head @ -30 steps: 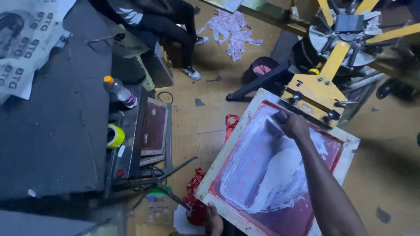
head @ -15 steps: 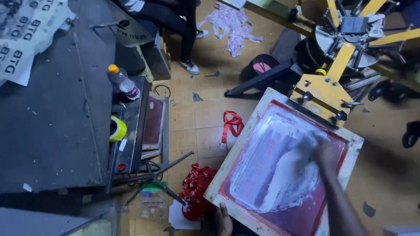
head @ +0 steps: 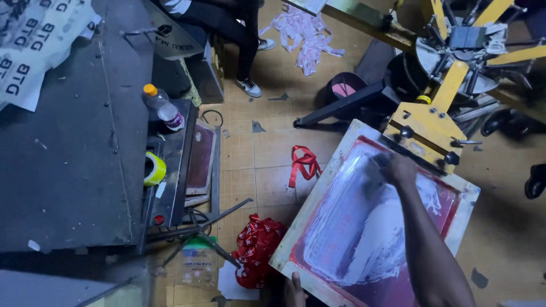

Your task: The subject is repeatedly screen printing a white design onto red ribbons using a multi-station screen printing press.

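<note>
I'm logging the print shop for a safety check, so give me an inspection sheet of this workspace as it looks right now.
Surface: tiled floor, stained, with scraps; dark worktable at left.
Job's things: wooden-framed printing screen, red mesh smeared with white, clamped to the yellow press arm.
Clutter: red ribbon, red printed bundle, white strips, plastic bottle, yellow tape roll.
Grips: right hand pressed on the mesh, what it holds is blurred; left hand on the frame's near edge.
Cables: nothing seen clearly.
Surroundings: another person's legs near the table; a dark shoe at right.
</note>
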